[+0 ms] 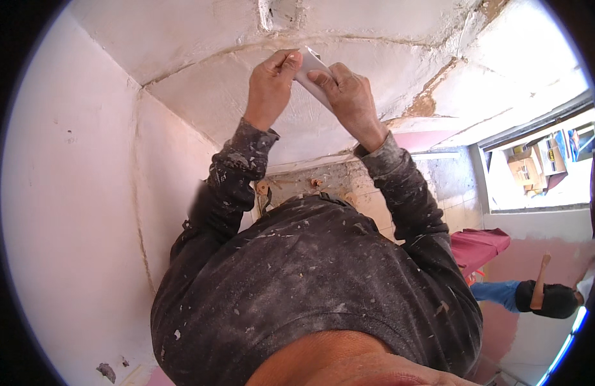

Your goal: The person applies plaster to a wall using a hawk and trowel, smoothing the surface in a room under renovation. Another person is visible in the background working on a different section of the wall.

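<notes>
Both my hands are raised in front of the patchy whitish wall surface. Between them is a flat, silvery-grey plate (315, 90), long and narrow like a blade, held at a slant. My right hand (351, 96) grips it, thumb lying across its face and the other fingers mostly hidden behind. At the plate's upper left edge, my left hand (271, 82) is closed, fingertips pinched against it. Whether the plate has a handle behind it is hidden. Pale flecks spot my dark sleeves.
A rough brown patch (432, 90) and cracks mark the plaster. At right, cardboard boxes (526, 168) show through a window opening. A maroon cloth (481, 248) hangs below it. Another person (545, 296) in a dark top and blue trousers stands farther off at lower right.
</notes>
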A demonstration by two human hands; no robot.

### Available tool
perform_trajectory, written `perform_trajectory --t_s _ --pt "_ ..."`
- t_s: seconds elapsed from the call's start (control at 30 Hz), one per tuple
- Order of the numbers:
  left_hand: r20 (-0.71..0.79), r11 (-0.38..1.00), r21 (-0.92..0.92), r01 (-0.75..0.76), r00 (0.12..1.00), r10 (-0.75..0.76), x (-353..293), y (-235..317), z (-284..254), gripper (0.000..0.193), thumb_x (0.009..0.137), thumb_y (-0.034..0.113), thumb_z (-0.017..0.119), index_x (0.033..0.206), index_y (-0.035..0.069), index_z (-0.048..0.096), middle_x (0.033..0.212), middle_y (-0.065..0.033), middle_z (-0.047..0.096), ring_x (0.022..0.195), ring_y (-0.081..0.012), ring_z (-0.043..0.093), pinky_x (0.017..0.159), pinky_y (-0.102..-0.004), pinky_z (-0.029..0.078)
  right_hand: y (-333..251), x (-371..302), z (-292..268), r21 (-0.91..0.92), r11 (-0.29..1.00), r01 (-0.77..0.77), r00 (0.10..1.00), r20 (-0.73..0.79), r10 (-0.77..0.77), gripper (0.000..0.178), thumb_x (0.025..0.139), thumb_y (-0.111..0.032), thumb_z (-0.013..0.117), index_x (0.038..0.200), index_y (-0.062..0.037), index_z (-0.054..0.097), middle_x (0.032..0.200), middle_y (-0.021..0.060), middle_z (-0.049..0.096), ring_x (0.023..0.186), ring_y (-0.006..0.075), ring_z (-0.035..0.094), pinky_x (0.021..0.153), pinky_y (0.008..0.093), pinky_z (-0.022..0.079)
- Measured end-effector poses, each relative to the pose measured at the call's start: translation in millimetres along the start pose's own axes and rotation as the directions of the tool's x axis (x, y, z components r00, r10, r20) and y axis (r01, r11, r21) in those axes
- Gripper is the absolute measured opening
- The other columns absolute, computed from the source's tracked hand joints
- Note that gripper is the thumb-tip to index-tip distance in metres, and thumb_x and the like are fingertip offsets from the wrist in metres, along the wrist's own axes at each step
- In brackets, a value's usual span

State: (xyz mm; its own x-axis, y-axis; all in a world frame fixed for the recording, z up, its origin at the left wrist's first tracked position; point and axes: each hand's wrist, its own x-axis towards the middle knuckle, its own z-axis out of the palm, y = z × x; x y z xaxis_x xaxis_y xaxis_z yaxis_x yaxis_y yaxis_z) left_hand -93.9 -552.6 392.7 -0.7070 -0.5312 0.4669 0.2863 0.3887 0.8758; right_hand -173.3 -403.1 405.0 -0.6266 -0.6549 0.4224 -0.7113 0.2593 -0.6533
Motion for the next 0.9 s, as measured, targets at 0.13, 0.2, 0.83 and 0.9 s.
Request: perform_trajectory --t_s 0.13,0.2,0.83,0.9 --pt "0.004 0.989 0.116 -0.089 0.996 0.089 8.4 13.4 2.8 0.037 0.099 0.034 0.062 0.085 -0.001 0.066 0.063 -0.0071 0.058 0.062 -0.0122 0.056 0.057 -0.0304 0.045 -4.3 -1.1 -9.6 -0.102 0.982 0.158 0.987 0.017 -0.157 0.032 0.095 -0.031 0.066 0.091 0.0004 0.059 0.073 0.0179 0.064 0.059 0.0293 0.063 0.053 0.0404 0.049" --pt "-0.033 0.964 0.24 -0.115 0.991 0.127 13.6 18.3 7.3 0.035 0.098 0.03 0.061 0.081 0.0 0.063 0.062 -0.0087 0.057 0.057 -0.014 0.054 0.055 -0.0313 0.044 -6.7 -2.5 -10.4 -0.162 0.949 0.27 0.961 -0.022 -0.277 0.032 0.094 -0.03 0.067 0.096 0.0005 0.06 0.076 0.018 0.065 0.06 0.0285 0.064 0.054 0.0398 0.049" --pt "0.392 0.671 -0.504 0.543 0.837 -0.383 8.5 29.4 13.6 0.035 0.096 0.027 0.057 0.066 0.012 0.047 0.061 0.0022 0.042 0.056 -0.0116 0.044 0.052 -0.0282 0.037 -13.5 -7.6 -35.0 0.22 0.86 0.46 0.827 0.247 -0.505 0.015 0.089 -0.02 0.069 0.094 -0.0074 0.063 0.063 0.0143 0.058 0.059 0.0354 0.058 0.057 0.0439 0.045" --pt "0.411 0.621 -0.513 0.592 0.805 -0.428 5.4 30.3 15.4 0.034 0.096 0.029 0.057 0.069 0.012 0.048 0.065 0.0017 0.045 0.059 -0.0111 0.046 0.054 -0.0271 0.038 -7.3 -0.2 -33.7 0.237 0.845 0.479 0.807 0.26 -0.53 0.013 0.087 -0.019 0.071 0.093 -0.0091 0.065 0.066 0.0132 0.06 0.059 0.0332 0.06 0.057 0.0423 0.046"
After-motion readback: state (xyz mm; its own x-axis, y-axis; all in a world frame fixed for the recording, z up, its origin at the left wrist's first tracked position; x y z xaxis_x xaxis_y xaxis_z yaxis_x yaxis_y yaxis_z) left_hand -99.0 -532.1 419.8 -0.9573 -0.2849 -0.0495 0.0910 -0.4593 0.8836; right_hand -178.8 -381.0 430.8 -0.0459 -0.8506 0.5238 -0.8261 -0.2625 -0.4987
